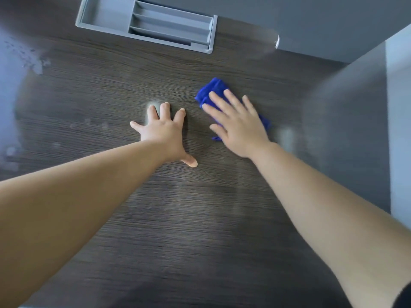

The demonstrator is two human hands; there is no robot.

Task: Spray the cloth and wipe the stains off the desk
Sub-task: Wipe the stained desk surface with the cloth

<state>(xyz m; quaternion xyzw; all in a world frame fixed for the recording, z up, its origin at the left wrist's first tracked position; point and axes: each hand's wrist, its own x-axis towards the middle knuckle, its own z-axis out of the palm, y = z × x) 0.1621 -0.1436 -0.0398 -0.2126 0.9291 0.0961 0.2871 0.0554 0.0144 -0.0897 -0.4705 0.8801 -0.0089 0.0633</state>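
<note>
- Reference: I take the grey tray (106,18), set into the far edge of the desk (200,218), as the landmark for every position below.
- Cloth (214,90): blue and bunched. It lies on the desk, nearer to me than the tray and level with the tray's right end.
- Right hand (235,127): flat on top of the cloth, fingers straight and spread, pointing roughly back towards the tray. It grips nothing; palm and fingers press the cloth onto the desk. Blue fabric shows past the fingertips and along both sides of the hand.
- Left hand (164,132): on bare desk, nearer to me than the tray's middle, just beside the cloth and apart from it. The fingers are splayed, the thumb is out, and it holds nothing.
- Marks: a pale smear (153,104) sits at the left fingertips. Pale flecks (36,64) lie off the tray's left end. A pale patch (287,137) lies beyond the tray's right end, past the cloth.
- I cannot tell whether the patch is residue or glare.
</note>
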